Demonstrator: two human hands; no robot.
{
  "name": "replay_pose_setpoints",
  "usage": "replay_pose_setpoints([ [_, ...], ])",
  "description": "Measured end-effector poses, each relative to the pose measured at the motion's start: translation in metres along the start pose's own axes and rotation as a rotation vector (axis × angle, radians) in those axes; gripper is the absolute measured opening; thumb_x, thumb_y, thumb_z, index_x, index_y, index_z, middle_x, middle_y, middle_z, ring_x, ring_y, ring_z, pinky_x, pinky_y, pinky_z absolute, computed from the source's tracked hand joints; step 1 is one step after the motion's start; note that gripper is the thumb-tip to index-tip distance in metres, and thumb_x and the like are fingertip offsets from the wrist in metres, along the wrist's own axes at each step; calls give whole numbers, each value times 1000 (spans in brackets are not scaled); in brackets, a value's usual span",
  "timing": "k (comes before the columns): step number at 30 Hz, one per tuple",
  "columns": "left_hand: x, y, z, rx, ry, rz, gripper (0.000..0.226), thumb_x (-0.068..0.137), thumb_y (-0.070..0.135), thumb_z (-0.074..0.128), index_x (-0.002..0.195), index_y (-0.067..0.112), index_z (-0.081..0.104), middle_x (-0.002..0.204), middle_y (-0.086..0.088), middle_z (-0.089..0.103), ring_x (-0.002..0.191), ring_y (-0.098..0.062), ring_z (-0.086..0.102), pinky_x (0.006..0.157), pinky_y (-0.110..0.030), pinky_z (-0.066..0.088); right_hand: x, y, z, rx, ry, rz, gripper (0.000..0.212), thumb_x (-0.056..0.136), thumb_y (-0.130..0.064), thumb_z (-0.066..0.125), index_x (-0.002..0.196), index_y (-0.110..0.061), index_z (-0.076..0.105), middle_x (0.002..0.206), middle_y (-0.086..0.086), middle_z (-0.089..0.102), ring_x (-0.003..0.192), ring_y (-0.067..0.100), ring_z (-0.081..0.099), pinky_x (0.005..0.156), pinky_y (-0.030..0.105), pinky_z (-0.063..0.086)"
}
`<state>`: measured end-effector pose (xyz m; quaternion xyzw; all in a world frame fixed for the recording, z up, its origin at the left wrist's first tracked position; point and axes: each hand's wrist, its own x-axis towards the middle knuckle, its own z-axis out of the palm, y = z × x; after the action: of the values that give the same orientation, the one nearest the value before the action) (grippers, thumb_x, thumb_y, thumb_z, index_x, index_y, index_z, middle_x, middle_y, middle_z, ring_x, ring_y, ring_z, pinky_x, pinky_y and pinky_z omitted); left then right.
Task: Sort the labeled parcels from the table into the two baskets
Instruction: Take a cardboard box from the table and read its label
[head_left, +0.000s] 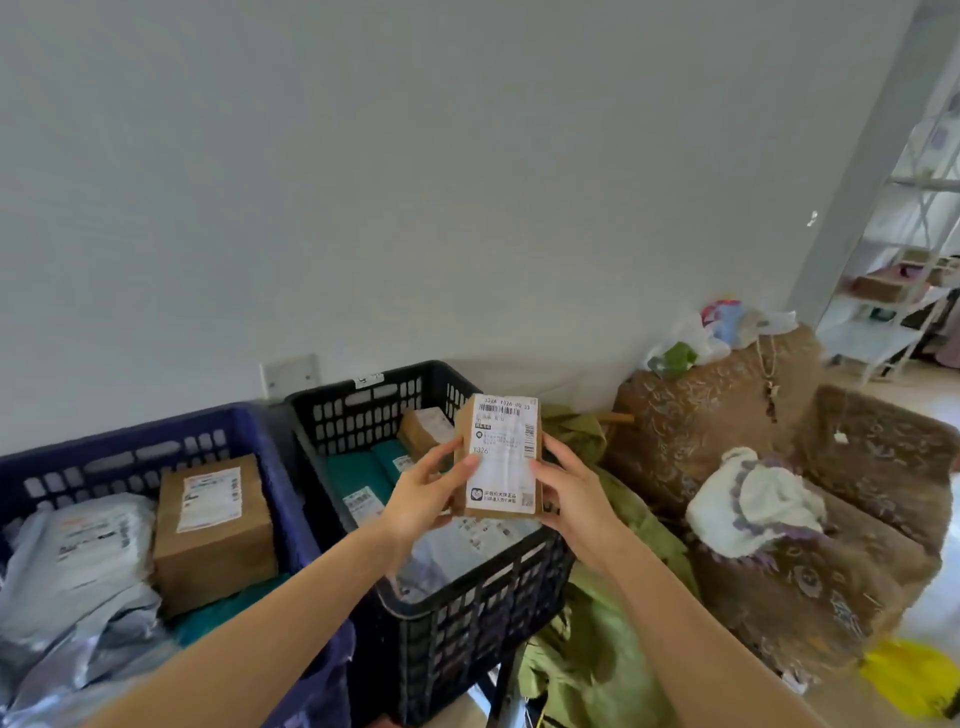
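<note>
Parcel (501, 457), a small brown carton with its white shipping label facing you, stands upright between your two hands, raised above the black basket (467, 587). Your left hand (426, 493) grips its left edge, thumb at the label's border. Your right hand (569, 493) holds the right edge with curled fingers. Below, the black basket holds teal packets (358, 478) and another small carton (426, 431). Just beside it on your left, the blue basket (249, 431) carries a larger cardboard box (213, 530) and grey mailer bags (78, 561). A brown patterned sofa (779, 571) stands to your right.
</note>
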<state>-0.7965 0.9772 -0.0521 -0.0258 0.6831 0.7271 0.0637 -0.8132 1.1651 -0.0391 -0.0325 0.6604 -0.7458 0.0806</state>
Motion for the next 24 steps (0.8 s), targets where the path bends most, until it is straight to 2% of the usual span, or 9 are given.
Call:
replay_pose_setpoints([
  [3,36,1,10,-41,121,-31,51,82,45,68,129,43,49,99,2,74,95,-20,71,89,-42,54,44,-6,-16,-23,-89,37,43,98,-16,51,138,-30,48,123,0,66,106,22,66,82,43,58],
  [6,62,1,15,-67,220,-99,49,84,42,67,130,42,50,102,0,73,93,-18,71,65,-28,57,82,-3,-25,-52,-150,78,41,97,-16,52,135,-30,50,123,0,66,104,21,67,80,41,58],
  [8,77,-2,15,-74,272,-145,46,87,42,64,130,42,51,105,-1,72,95,-18,69,57,-25,55,104,3,-27,-65,-174,116,36,97,-16,53,129,-32,54,119,0,68,101,19,68,78,39,59],
  [12,112,-12,9,-32,314,-167,44,91,40,59,134,39,49,106,0,71,102,-20,66,78,-38,57,148,18,-31,-65,-243,189,30,97,-15,52,110,-40,60,104,-7,73,89,13,71,61,30,58],
  [13,122,-15,7,-33,323,-162,42,93,37,58,134,36,50,105,1,72,100,-18,68,79,-38,58,159,22,-32,-69,-249,201,30,97,-15,52,110,-42,59,101,-9,74,88,11,71,59,28,57],
  [18,156,-32,1,-61,330,-162,37,96,21,56,132,29,54,102,2,73,92,-14,70,66,-30,59,201,48,-34,-135,-202,251,32,100,-13,46,119,-38,53,92,-17,71,84,8,69,56,24,56],
  [24,184,-54,-7,-131,350,-226,41,96,15,55,136,23,51,107,-2,71,91,-18,70,60,-27,57,230,67,-22,-188,-159,287,42,99,-10,45,139,-26,45,100,-9,68,79,9,71,60,29,57],
])
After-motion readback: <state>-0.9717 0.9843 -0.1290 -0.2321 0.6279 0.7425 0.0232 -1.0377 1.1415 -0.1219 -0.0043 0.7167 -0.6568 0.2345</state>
